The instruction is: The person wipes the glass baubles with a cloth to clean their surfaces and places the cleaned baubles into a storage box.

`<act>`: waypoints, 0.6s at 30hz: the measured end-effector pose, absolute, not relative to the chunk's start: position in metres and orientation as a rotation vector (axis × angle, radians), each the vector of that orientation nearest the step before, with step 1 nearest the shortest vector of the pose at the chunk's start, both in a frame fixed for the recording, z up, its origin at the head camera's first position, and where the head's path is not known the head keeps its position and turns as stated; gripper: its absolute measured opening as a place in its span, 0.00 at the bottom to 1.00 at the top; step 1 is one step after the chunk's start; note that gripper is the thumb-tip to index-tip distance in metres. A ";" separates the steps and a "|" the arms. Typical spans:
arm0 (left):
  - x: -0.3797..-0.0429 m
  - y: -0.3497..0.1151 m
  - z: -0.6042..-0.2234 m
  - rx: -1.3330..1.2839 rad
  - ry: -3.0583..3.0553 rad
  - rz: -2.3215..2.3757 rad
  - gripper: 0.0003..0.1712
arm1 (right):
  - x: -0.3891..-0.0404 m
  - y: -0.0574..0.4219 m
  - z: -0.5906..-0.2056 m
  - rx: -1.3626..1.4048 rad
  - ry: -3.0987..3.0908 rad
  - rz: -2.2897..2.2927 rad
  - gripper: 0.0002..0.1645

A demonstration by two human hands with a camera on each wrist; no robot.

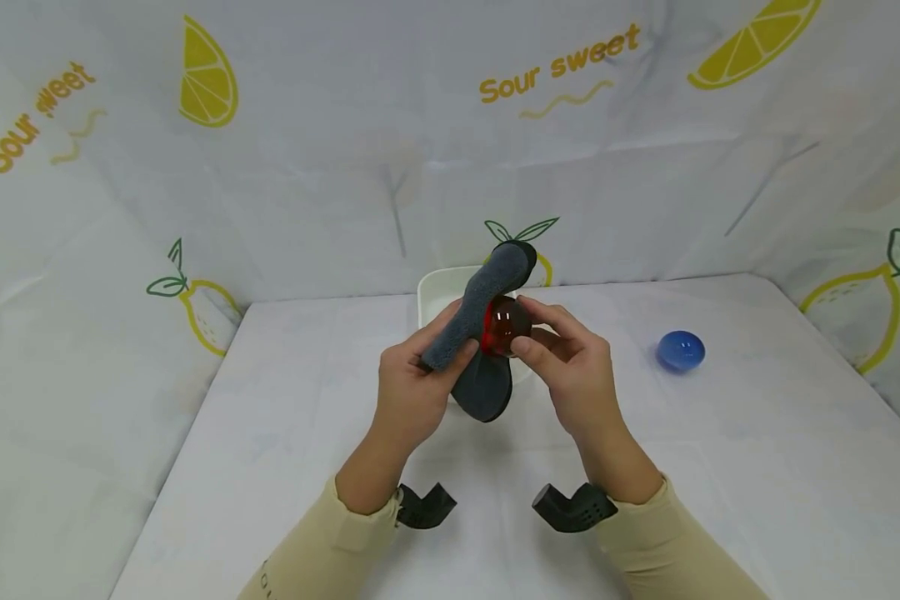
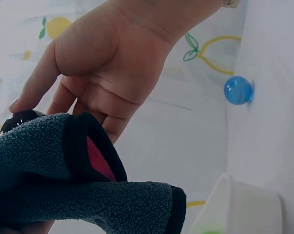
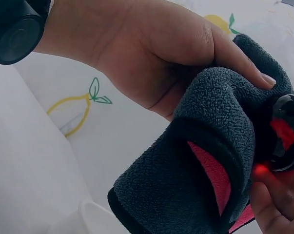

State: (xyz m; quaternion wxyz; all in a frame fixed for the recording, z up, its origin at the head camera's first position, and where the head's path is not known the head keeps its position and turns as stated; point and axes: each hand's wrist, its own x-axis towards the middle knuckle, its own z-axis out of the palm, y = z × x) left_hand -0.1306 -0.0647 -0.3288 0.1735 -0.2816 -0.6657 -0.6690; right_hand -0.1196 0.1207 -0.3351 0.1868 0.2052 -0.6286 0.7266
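Note:
In the head view my left hand (image 1: 412,387) grips a dark grey towelling cloth (image 1: 480,292), its thumb over a fold. Black edging borders the cloth, and a pink underside shows in the right wrist view. My right hand (image 1: 581,375) pinches a glossy see-through red ball (image 1: 504,327) between thumb and fingers. The ball sits against the cloth, raised over the table. In the left wrist view, the right thumb lies on the dark-looking ball (image 2: 22,119), which the cloth (image 2: 132,204) partly covers.
A blue see-through ball (image 1: 681,351) lies on the white table (image 1: 300,375) to the right. Behind my hands stands a white container (image 1: 433,292), partly hidden; something green shows inside it in the left wrist view. A lemon-print sheet (image 1: 307,167) rises at the back and sides.

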 end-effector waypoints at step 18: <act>-0.132 -0.068 -0.329 -0.711 -1.949 -1.912 0.22 | -0.123 0.121 -0.335 0.849 -1.807 1.448 0.33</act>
